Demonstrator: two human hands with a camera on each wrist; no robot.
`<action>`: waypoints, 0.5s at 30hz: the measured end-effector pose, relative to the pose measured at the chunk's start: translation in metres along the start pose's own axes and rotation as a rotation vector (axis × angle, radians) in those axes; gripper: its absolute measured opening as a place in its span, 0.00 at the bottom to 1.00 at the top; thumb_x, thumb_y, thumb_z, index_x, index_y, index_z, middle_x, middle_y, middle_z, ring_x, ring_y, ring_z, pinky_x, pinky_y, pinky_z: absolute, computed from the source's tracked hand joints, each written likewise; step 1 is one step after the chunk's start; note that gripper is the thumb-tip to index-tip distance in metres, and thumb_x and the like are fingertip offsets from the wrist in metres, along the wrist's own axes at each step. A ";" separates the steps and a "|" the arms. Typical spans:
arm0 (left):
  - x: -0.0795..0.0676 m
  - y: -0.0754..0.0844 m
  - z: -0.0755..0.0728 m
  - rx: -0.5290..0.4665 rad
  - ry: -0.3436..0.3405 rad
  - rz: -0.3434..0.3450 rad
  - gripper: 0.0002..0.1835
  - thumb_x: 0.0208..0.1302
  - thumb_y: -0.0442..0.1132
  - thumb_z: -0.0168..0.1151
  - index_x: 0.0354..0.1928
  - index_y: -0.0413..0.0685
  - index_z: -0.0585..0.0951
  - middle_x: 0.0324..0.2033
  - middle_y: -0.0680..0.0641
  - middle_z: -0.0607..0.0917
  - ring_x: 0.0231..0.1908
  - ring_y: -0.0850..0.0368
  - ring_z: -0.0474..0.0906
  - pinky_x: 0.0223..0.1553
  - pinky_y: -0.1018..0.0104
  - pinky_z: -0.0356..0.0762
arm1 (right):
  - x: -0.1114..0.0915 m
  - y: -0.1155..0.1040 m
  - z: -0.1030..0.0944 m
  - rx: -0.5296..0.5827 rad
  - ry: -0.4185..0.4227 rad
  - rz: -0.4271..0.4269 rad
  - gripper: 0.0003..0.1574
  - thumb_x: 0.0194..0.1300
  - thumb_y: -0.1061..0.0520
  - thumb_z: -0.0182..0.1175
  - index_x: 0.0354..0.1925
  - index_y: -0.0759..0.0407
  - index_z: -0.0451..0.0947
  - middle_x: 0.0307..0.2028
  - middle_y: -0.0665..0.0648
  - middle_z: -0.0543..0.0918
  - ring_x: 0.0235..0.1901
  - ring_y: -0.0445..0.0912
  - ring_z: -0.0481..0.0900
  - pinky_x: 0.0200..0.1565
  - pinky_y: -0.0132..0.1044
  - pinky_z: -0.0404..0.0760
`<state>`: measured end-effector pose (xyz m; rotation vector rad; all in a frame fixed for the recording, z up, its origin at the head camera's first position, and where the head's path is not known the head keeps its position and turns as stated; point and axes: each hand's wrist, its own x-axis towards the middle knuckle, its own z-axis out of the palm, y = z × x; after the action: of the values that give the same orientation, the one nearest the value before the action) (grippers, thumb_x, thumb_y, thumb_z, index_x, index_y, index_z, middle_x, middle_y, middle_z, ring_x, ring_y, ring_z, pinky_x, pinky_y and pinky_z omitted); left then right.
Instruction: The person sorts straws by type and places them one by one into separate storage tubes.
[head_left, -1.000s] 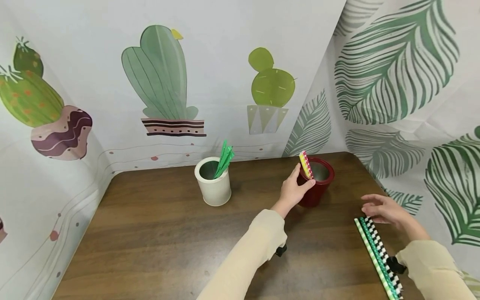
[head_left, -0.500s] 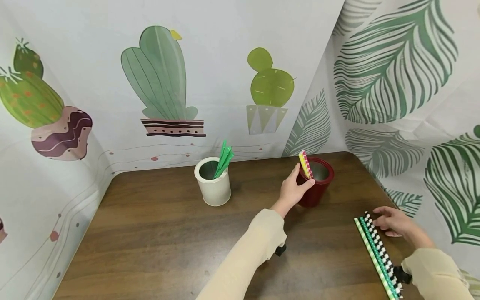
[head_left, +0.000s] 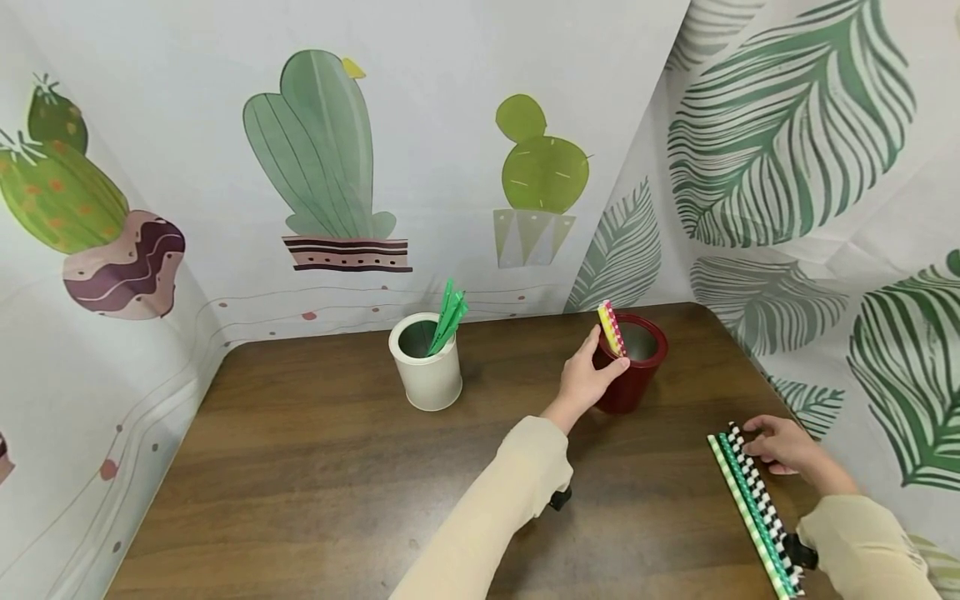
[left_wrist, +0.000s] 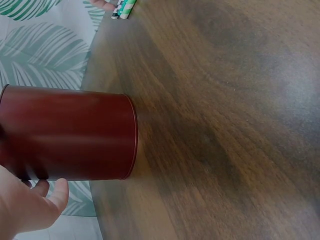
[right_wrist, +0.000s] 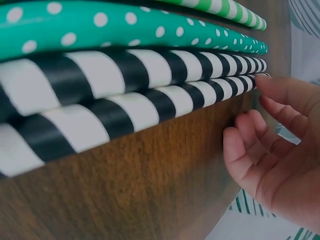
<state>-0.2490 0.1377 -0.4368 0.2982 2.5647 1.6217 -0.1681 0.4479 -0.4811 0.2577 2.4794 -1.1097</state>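
Observation:
My left hand [head_left: 587,377] holds the dark red can [head_left: 633,387] by its side near the rim. In the left wrist view, its curled fingers lie along the can's wall. Yellow and pink-dotted paper straws [head_left: 611,329] lean out of this can, beside my fingers. At the right, my right hand [head_left: 783,446] is beside the black-and-white striped paper straws [right_wrist: 145,75], one fingertip touching the near one's far end while the other fingers are loosely bent. Next to these lie a green polka-dot straw [right_wrist: 160,32] and a light green striped straw [right_wrist: 235,12].
A cream can [head_left: 431,383] with green straws [head_left: 450,321] leaning in it stands left of the red can. The wooden table [head_left: 300,467] ends at the back against a wall hanging [head_left: 442,167] printed with cacti and leaves.
My right hand has moved slightly right and toward me, from over the straws' far ends to beside the black-and-white ones. The left hand and the red can keep their place.

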 end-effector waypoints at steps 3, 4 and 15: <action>0.000 0.000 0.000 -0.002 0.000 -0.002 0.38 0.53 0.57 0.58 0.66 0.64 0.56 0.63 0.58 0.63 0.61 0.55 0.63 0.57 0.57 0.65 | -0.001 -0.001 0.000 -0.013 0.001 0.017 0.29 0.55 0.60 0.56 0.51 0.75 0.58 0.24 0.50 0.70 0.23 0.43 0.66 0.24 0.38 0.73; 0.000 0.000 0.000 -0.004 -0.001 -0.004 0.38 0.53 0.57 0.58 0.66 0.64 0.56 0.63 0.58 0.63 0.61 0.55 0.63 0.57 0.57 0.65 | -0.001 -0.001 0.000 -0.019 0.003 0.021 0.29 0.55 0.60 0.57 0.50 0.75 0.59 0.24 0.51 0.71 0.23 0.43 0.66 0.24 0.38 0.73; -0.001 0.000 0.000 -0.032 0.000 -0.008 0.38 0.53 0.57 0.59 0.66 0.65 0.56 0.63 0.58 0.63 0.61 0.57 0.61 0.57 0.57 0.64 | -0.009 0.000 0.000 -0.051 0.046 0.038 0.25 0.52 0.63 0.55 0.45 0.75 0.60 0.20 0.53 0.66 0.21 0.44 0.66 0.23 0.39 0.73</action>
<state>-0.2477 0.1378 -0.4370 0.2857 2.5341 1.6577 -0.1599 0.4484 -0.4772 0.3177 2.5278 -1.0350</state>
